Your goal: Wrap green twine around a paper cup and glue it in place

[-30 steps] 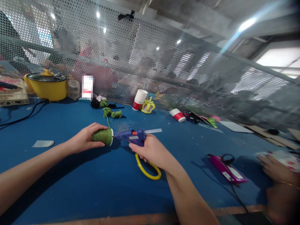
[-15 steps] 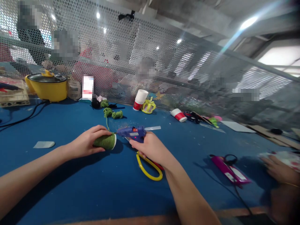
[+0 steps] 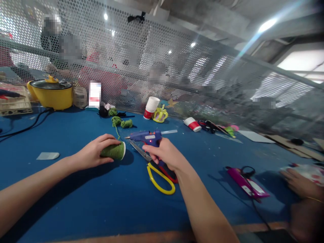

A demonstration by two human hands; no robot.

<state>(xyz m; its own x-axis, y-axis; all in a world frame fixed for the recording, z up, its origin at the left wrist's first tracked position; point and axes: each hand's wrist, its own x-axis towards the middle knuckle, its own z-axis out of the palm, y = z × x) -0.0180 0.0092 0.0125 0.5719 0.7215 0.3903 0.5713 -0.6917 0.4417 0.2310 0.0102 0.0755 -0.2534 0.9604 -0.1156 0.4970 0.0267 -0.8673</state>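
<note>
- The tabletop was a broad blue spread, felt-like and flecked with pale scraps, with a worn orange strip along its near edge.
- A perforated metal screen ran the whole far edge, blurred people behind it.
- At the far left corner sat a glossy yellow pot under a dark lid, a black cable trailing off it toward the left edge.
- The left hand lay left of the middle of the tabletop, fingers curled tight over a cup wound in green yarn, lying on its side, white rim facing right, one strand running up toward the far edge.
- The right hand was clamped on the grip of a blue plastic glue gun, held above the table, nozzle pointing left, its tip clear of the cup, a small red light showing.
- Under that hand lay scissors, yellow and red loop handles, steel blades angled up toward the cup.
- Near the right edge a magenta tool lay with a black cord; another person's hand rested just beyond.
- Along the far edge: stacked white and red paper cups, a tipped cup, loose green yarn clumps.
- Toward the left edge lay a flat pale scrap.
</note>
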